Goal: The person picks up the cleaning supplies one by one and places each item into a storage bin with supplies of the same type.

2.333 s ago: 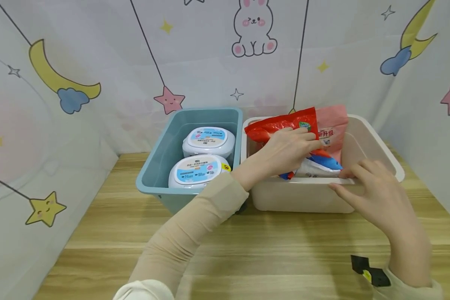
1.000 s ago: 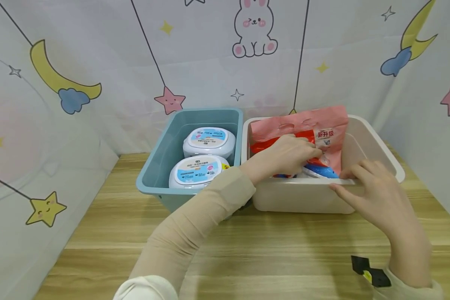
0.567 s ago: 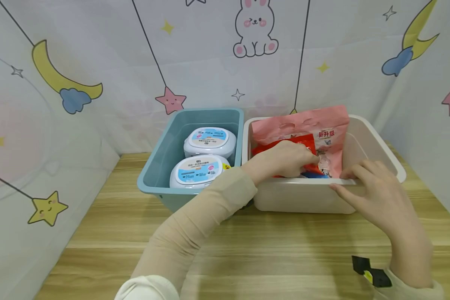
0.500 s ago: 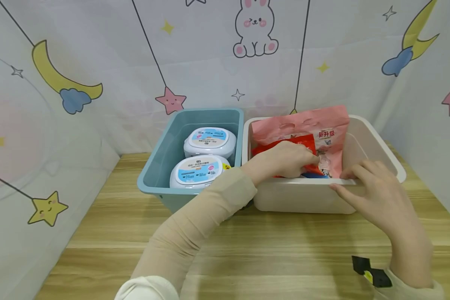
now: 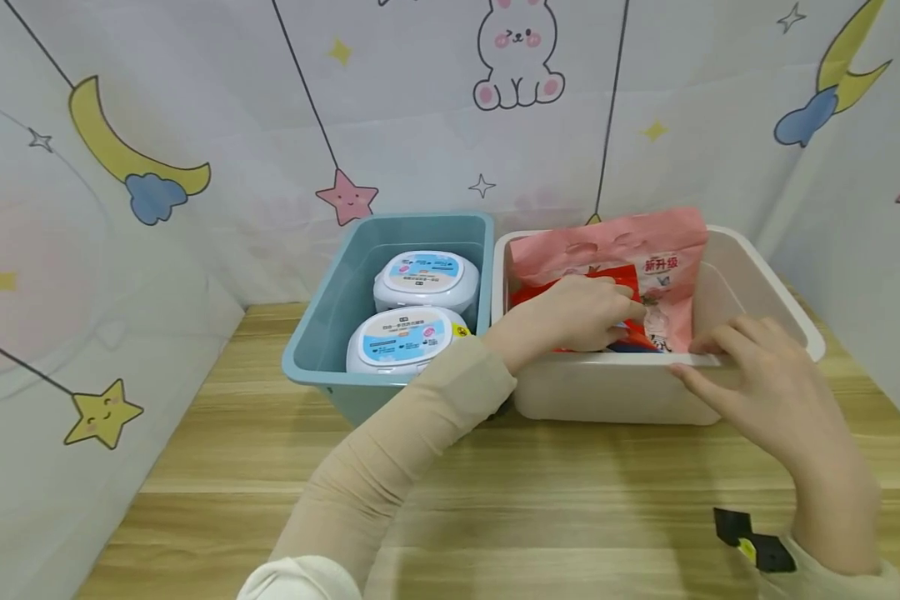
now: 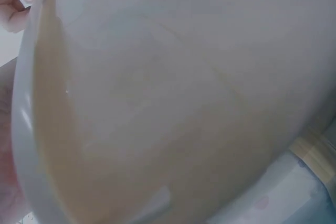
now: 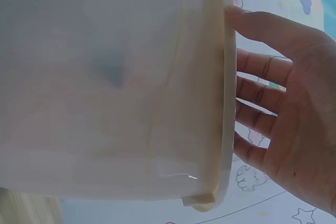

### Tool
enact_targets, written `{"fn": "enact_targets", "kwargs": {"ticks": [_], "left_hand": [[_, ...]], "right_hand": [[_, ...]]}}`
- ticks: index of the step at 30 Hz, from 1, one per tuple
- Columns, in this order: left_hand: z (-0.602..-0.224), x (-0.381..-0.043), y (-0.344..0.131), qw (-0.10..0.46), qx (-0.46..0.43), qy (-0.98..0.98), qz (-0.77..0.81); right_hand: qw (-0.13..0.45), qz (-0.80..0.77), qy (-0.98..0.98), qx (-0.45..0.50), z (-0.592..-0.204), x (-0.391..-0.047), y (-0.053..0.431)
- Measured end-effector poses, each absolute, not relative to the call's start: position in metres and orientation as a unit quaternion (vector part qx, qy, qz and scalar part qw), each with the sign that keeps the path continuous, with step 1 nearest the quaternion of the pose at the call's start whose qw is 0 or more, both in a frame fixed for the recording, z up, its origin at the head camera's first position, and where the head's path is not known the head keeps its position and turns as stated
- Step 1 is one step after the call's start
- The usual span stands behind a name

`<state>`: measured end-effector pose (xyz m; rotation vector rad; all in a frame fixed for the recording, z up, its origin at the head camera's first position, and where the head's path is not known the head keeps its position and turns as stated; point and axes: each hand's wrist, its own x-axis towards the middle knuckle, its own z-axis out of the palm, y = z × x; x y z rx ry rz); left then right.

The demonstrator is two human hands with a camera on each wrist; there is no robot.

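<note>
A beige-white plastic bin (image 5: 615,387) stands on the right, holding a pink bag (image 5: 667,246) upright along its back and a red plastic bag (image 5: 625,275) in front. My left hand (image 5: 581,312) reaches over the front rim and rests on the red bag, its fingers bent down over it and the fingertips partly hidden. Blue shows low in the bin under that hand. My right hand (image 5: 768,383) pinches the front rim, thumb outside and fingers inside; the right wrist view shows the thumb (image 7: 257,24) against the rim. In the left wrist view the bin's outer wall fills most of the picture.
A blue-green bin (image 5: 311,333) stands directly left of the white one. Two white lidded tubs (image 5: 405,337) with blue labels sit in it. Both bins stand on a wood-grain table (image 5: 540,508) before a patterned cloth backdrop (image 5: 420,108).
My left hand has lowered the red bag into the white bin, and more of the pink bag shows behind it. Its fingers have loosened slightly since half a second ago. The right hand has stayed at the rim.
</note>
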<state>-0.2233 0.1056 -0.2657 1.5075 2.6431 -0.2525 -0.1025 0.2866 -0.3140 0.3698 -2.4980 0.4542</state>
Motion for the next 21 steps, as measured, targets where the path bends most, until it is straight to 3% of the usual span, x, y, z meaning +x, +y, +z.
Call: {"fn": "enact_targets", "kwargs": {"ticks": [11,21], "left_hand": [[-0.26,-0.215,0.101,0.023,0.495,0.866,-0.068],[-0.258,-0.205,0.094,-0.032,0.49,0.868,-0.069]], "right_hand": [[0.258,0.18,-0.938,0.144,-0.312,-0.1,0.284],[0.296,0.157,-0.926,0.173,-0.305,-0.105,0.28]]}}
